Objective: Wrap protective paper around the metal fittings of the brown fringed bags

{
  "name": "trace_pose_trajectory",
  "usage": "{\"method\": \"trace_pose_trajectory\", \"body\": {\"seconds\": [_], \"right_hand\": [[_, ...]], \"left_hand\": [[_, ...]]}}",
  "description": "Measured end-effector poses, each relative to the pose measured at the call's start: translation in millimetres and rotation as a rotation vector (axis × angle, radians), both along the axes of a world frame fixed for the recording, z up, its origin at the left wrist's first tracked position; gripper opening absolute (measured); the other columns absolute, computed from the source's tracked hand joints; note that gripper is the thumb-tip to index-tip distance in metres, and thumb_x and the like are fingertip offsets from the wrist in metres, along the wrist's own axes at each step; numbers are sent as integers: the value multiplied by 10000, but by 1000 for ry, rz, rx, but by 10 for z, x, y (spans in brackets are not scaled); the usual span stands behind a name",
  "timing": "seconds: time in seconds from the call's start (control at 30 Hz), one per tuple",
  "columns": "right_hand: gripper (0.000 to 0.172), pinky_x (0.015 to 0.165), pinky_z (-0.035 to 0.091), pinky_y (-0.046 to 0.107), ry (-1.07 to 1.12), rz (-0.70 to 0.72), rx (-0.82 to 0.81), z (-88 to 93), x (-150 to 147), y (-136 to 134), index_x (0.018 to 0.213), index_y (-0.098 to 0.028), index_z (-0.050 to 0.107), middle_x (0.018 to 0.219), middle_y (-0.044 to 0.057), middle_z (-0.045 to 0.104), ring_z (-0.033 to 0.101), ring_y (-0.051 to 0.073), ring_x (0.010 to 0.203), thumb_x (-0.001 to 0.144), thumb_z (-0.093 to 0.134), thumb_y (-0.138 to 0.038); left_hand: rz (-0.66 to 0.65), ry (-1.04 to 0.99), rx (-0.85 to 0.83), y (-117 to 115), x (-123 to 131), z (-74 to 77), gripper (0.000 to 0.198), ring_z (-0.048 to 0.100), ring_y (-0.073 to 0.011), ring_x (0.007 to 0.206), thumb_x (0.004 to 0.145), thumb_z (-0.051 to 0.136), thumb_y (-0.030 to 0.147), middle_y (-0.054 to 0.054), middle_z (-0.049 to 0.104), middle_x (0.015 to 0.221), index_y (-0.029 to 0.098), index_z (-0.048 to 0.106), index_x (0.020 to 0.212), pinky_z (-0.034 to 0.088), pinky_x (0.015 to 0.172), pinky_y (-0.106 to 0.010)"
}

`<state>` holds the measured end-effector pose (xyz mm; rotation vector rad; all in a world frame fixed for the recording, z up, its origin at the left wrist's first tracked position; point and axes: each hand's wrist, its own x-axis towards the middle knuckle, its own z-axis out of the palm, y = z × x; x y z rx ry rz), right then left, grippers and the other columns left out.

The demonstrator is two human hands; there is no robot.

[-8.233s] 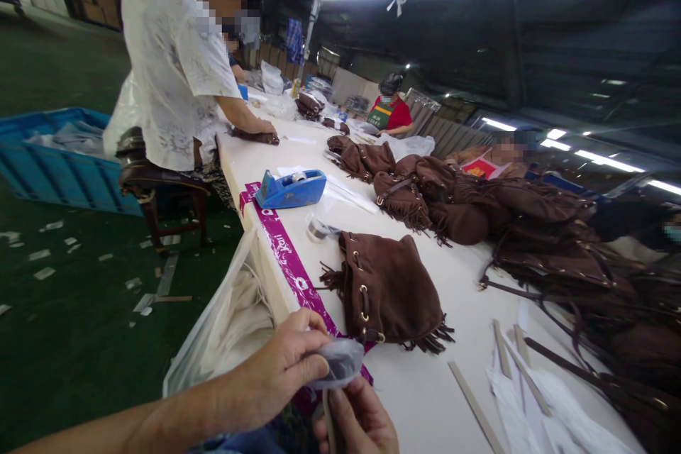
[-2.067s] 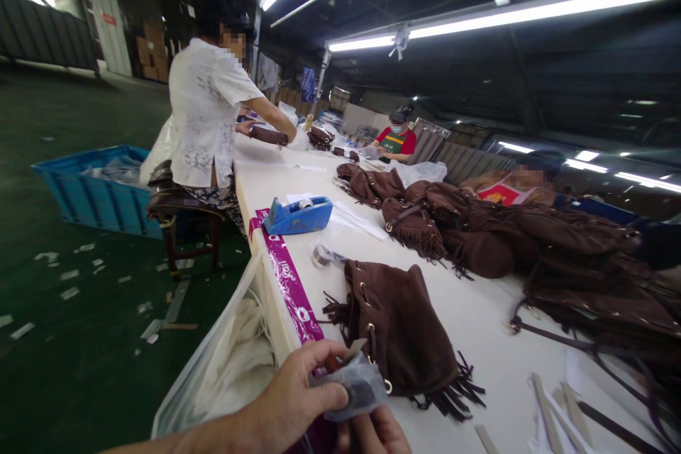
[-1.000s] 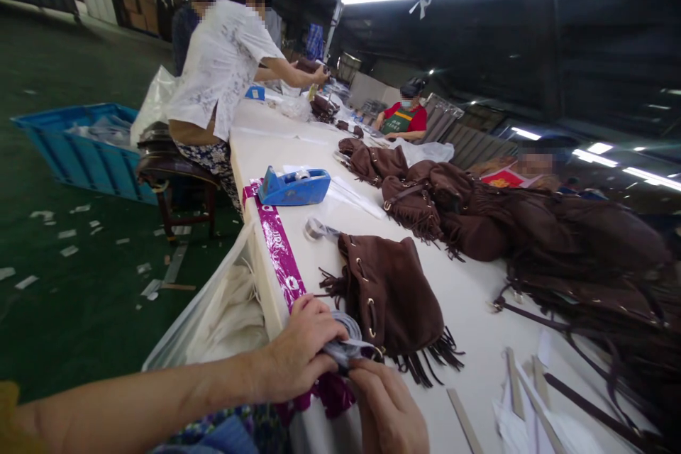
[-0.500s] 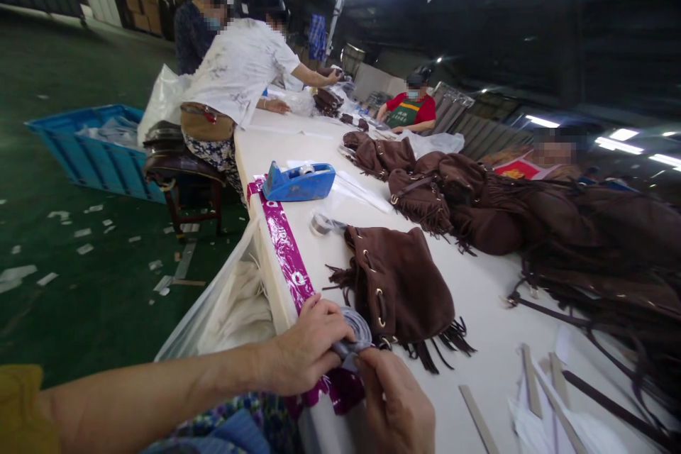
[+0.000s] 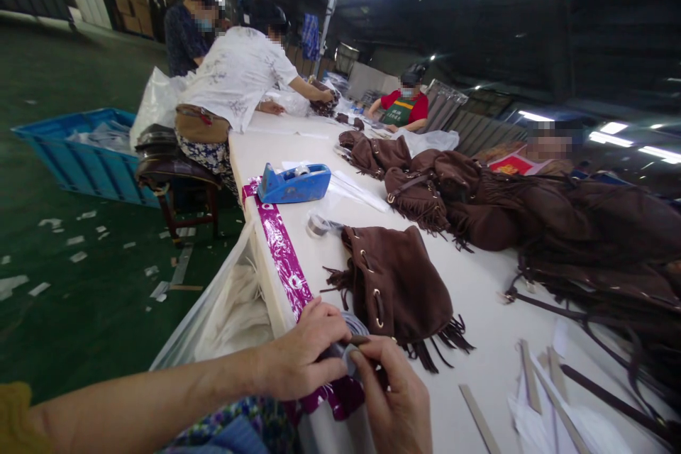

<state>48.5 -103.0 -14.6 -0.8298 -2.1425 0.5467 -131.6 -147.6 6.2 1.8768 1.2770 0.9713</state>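
Note:
At the table's near edge, my left hand (image 5: 306,351) is closed on a coiled grey strip (image 5: 355,324), partly hidden by its fingers. Close on its right, my right hand (image 5: 396,390) pinches a dark strap end together with a pale piece at the coil. Just beyond both hands, a dark brown fringed drawstring bag (image 5: 401,284) lies on the white table (image 5: 479,298). A small tape roll (image 5: 318,225) sits behind the bag's left corner. Further back is a blue tape dispenser (image 5: 294,183).
Brown fringed bags (image 5: 532,209) are heaped along the right side. Flat grey strips (image 5: 479,417) and white paper lie at the near right. Purple tape (image 5: 284,248) runs along the left edge. Several people are around the table; a blue bin (image 5: 96,163) stands on the floor.
My right hand's fingers have shifted at the coil, and a dark strap end now shows between the hands. The view has moved slightly to the right.

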Motion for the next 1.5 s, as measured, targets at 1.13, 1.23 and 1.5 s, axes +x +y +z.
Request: {"method": "trace_pose_trajectory", "body": {"seconds": [1.13, 1.23, 1.5], "right_hand": [[216, 671, 550, 215, 2, 70, 157, -195, 126, -125, 1056, -224, 660, 867, 54, 701, 672, 155, 770, 901, 524, -163], [202, 605, 518, 204, -35, 29, 235, -202, 100, -135, 959, -213, 676, 784, 43, 679, 642, 140, 686, 903, 498, -136], [162, 602, 463, 200, 55, -17, 89, -80, 44, -147, 837, -217, 598, 731, 3, 595, 583, 125, 667, 904, 478, -132]], "left_hand": [[33, 330, 184, 1, 97, -243, 109, 473, -212, 1091, 861, 465, 131, -23, 618, 936, 206, 539, 887, 47, 1124, -527], [-6, 325, 201, -4, 58, -207, 167, 468, -211, 1110, 833, 472, 103, -31, 622, 978, 210, 541, 941, 35, 1123, -527], [-36, 187, 128, -12, 16, -105, 132, 423, -223, 1179, 873, 557, 237, -17, 613, 1056, 239, 548, 1005, 34, 1118, -486]]}}
